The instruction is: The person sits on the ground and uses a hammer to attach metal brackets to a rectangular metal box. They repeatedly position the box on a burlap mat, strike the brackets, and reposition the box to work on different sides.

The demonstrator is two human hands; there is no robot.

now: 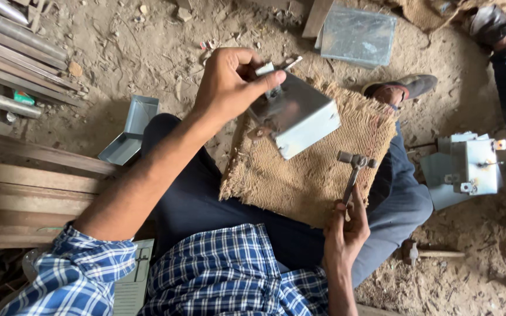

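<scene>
Box (297,117), a folded sheet-metal piece, sits tilted on the sacking (317,169) over the lap, left hand (226,85) gripping its 11 o'clock edge, right hand (346,228) clenched on a hammer (355,167) at 4 o'clock; hammering step, which calls for a steady hold.

Views: one, worn on the person's head. Direction: steeply downward, over the checked shirt (229,263) and lap to the dirt floor (147,52). Distance: close; the left hand (226,85) and right hand (346,228) lie at arm's length and fill the middle of the frame. Coverage: burlap mat (317,169) at centre, metal bars (13,47) at the upper left edge, another person's sandalled foot (402,88) at the upper right. Shared ground with other views: not applicable, single camera.
</scene>
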